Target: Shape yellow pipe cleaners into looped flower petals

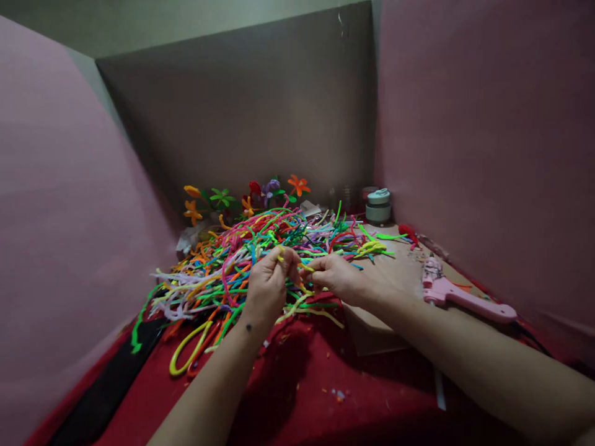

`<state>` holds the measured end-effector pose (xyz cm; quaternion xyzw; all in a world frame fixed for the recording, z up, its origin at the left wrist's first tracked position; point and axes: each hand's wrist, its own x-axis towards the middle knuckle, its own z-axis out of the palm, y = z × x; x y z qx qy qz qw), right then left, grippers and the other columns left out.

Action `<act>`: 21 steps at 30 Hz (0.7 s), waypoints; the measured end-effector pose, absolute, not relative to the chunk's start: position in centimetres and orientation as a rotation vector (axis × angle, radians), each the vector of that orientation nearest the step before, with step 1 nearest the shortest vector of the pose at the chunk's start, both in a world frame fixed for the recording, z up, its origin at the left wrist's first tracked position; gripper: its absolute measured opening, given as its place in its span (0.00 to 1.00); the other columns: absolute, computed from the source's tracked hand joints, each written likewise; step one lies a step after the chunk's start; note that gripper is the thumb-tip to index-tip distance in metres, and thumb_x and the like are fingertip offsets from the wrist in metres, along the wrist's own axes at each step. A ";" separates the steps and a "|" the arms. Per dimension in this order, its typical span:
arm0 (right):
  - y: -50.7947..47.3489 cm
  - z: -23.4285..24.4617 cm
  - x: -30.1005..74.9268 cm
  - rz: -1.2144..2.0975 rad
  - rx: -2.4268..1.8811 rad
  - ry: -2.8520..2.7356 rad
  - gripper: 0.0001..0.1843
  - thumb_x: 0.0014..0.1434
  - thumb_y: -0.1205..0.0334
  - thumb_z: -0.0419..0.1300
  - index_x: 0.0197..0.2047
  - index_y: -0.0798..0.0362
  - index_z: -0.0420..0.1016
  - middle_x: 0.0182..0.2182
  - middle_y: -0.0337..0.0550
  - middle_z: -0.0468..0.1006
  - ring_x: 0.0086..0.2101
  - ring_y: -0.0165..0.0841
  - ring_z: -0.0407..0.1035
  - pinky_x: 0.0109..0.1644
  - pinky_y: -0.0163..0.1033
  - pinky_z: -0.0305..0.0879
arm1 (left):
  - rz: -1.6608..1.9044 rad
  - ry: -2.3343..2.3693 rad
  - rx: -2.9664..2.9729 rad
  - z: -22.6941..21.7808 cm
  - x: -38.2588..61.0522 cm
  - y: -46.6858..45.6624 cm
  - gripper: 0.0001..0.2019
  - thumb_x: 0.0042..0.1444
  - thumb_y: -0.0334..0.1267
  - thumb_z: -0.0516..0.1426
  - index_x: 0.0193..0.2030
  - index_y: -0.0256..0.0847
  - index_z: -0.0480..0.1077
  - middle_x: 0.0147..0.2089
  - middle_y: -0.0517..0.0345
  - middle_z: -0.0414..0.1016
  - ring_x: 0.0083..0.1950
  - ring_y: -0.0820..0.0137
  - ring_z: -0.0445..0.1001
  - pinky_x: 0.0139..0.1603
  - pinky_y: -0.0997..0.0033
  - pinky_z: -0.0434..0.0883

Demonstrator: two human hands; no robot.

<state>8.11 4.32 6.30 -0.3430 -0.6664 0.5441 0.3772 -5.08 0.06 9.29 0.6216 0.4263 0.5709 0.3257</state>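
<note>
1. head view: nearest lies a red cloth, dotted with small coloured bits. to the near right, a white stick shows beside the right forearm.
2. near left, a black strip runs slantwise over the cloth, and a yellow loop lies just right of it.
3. mid-scene, the left hand has its fingers pinched on a yellow fuzzy stem; the right hand grips it too, between bent fingertips. the stem is between the two hands, in front of the near right part of the heap.
4. on the right, a pink glue gun lies on its side, near a brown board.
5. farther left, a heap of fuzzy stems in many colours spreads behind both hands.
6. beyond the heap stand fuzzy flowers, among them an orange flower and a green flower; a mint-green jar stands to their right.
7. farthest, a grey panel closes the scene, between a pink left panel and a pink right panel.
</note>
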 end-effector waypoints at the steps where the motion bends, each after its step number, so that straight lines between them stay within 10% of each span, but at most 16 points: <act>1: 4.4 6.2 8.1 1.328 -0.907 -1.736 0.07 0.44 0.69 0.53 0.21 0.57 0.72 0.14 0.33 0.64 0.17 0.24 0.56 0.22 0.30 0.52 | 1.540 1.181 1.700 9.2 -5.1 0.1 0.13 0.56 0.43 0.54 0.25 0.39 0.69 0.21 0.61 0.64 0.25 0.74 0.64 0.29 0.76 0.63; 8: 4.8 6.0 8.0 0.907 -0.886 -1.935 0.10 0.40 0.73 0.49 0.14 0.56 0.66 0.15 0.34 0.60 0.21 0.25 0.53 0.25 0.31 0.47 | 1.603 0.904 1.506 8.3 -4.6 0.5 0.13 0.57 0.44 0.53 0.26 0.39 0.66 0.33 0.58 0.71 0.37 0.71 0.68 0.41 0.73 0.64; 21: 3.6 6.3 8.0 1.441 -0.653 -1.922 0.11 0.45 0.69 0.48 0.26 0.57 0.72 0.21 0.35 0.67 0.24 0.26 0.58 0.29 0.32 0.53 | 1.426 0.583 0.911 9.9 -5.2 0.4 0.14 0.57 0.43 0.53 0.28 0.34 0.68 0.16 0.66 0.52 0.19 0.79 0.55 0.22 0.77 0.58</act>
